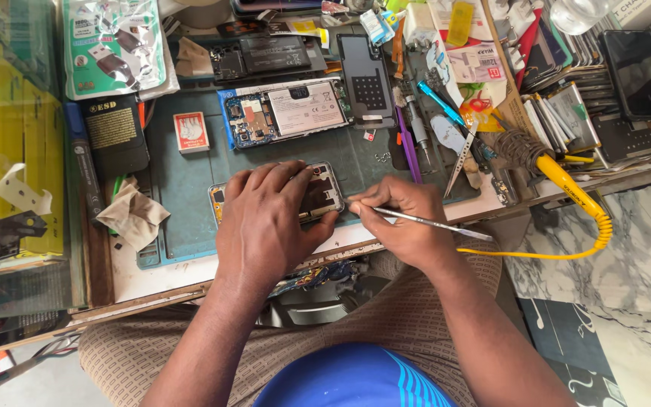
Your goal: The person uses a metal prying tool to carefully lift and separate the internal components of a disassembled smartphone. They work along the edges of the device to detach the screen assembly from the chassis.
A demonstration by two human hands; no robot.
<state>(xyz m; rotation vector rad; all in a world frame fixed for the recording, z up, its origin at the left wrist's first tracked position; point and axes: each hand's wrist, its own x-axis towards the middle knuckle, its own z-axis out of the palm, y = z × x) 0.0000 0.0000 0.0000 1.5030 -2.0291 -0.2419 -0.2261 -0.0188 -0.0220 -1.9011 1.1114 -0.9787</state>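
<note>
My left hand (pixel 265 218) flat over opened phone (pixel 318 192), fingers curled on its edges, pinning it on green mat (pixel 182 203) near front edge of surface (pixel 152 275). My right hand (pixel 408 218) pinches metal tweezers (pixel 435 224), tip touching phone's right end. Second opened phone (pixel 288 113) farther back on mat. Yellow-handled soldering iron (pixel 559 181) toward right edge.

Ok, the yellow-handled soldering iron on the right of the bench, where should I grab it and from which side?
Take the soldering iron by its yellow handle, coming in from the right, bench-edge side. The handle lies slanted, its coiled yellow cord trailing off the edge, while the metal end sits buried in a wire-wound holder among tweezers and tools. The handle is the only bare, graspable stretch.
</note>
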